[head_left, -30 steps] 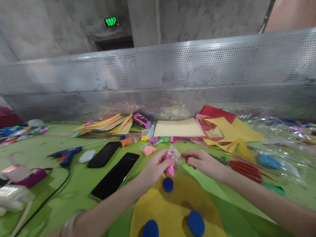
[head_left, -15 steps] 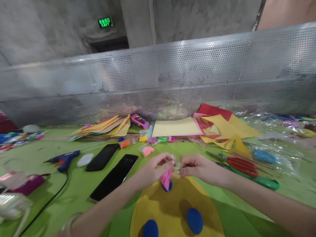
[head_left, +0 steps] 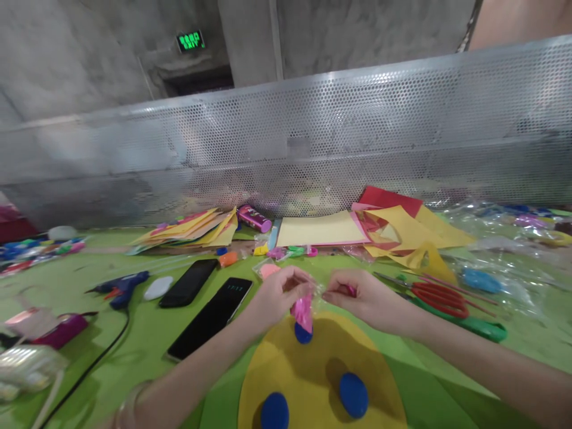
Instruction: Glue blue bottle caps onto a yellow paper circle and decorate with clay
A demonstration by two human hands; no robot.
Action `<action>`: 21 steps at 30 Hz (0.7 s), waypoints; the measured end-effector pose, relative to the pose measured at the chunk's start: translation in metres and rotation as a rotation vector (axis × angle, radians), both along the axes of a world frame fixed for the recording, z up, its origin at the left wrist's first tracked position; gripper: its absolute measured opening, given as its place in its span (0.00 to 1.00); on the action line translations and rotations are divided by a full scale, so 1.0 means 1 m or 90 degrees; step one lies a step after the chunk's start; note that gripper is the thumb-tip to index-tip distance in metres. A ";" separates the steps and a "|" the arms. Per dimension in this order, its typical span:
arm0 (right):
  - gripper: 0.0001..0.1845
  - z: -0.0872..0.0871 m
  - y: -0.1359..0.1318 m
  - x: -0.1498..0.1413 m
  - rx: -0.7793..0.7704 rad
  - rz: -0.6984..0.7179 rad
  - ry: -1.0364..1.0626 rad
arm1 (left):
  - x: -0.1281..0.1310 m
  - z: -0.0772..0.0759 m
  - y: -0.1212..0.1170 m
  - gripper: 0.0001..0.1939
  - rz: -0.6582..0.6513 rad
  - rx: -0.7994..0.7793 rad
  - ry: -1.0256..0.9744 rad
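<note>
My left hand (head_left: 284, 295) is closed in a pinch around a small clear plastic bag of pink clay (head_left: 303, 314), which hangs below the fingers. Facing it, my right hand (head_left: 367, 300) is closed too, with a bit of deep pink clay (head_left: 351, 290) showing between its fingers. Clear film stretches near both sets of fingertips. Beneath the hands lies a rounded yellow sheet (head_left: 313, 372) bearing blue discs: one (head_left: 303, 335) just under the bag, another (head_left: 353, 395) at the right, and a third (head_left: 274, 411) at the lower left.
Two phones (head_left: 210, 319) and a glue gun (head_left: 125, 289) lie left on the green table. Red-handled scissors (head_left: 440, 299) rest near my right forearm. Behind are bagged clay (head_left: 269, 270), a purple can (head_left: 254, 218), coloured paper (head_left: 319, 230) and a perforated metal panel (head_left: 348, 137).
Both hands have risen slightly above the yellow sheet. The pink bit in my right hand shows more clearly, and the left hand now partly covers the bagged clay behind it.
</note>
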State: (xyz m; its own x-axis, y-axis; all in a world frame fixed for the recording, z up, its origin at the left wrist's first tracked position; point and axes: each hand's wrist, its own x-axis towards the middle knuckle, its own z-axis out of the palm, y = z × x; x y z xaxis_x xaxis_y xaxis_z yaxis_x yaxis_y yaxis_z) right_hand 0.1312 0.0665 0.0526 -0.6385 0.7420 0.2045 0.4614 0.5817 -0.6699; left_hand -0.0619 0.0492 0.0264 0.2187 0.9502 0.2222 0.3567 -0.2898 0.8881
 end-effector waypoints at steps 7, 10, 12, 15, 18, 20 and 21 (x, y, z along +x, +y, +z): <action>0.05 -0.001 -0.005 -0.002 0.119 0.006 -0.036 | 0.001 0.007 -0.009 0.11 0.001 0.051 0.027; 0.08 -0.005 -0.008 -0.004 0.155 0.018 -0.050 | 0.005 0.011 -0.015 0.10 -0.037 0.046 0.034; 0.10 -0.008 -0.008 -0.005 0.168 0.023 -0.063 | 0.007 0.012 -0.016 0.09 -0.052 0.036 0.032; 0.08 -0.011 -0.004 -0.004 0.162 -0.004 -0.068 | 0.001 0.011 -0.007 0.08 -0.008 0.059 0.037; 0.12 -0.011 0.000 -0.002 0.129 -0.045 -0.053 | -0.020 0.007 0.011 0.08 0.168 0.097 -0.008; 0.17 -0.010 0.002 -0.001 0.099 -0.058 -0.039 | -0.041 0.002 0.027 0.12 0.271 0.113 -0.045; 0.19 -0.011 0.002 -0.001 0.079 -0.060 -0.031 | -0.051 -0.002 0.035 0.14 0.317 0.113 -0.061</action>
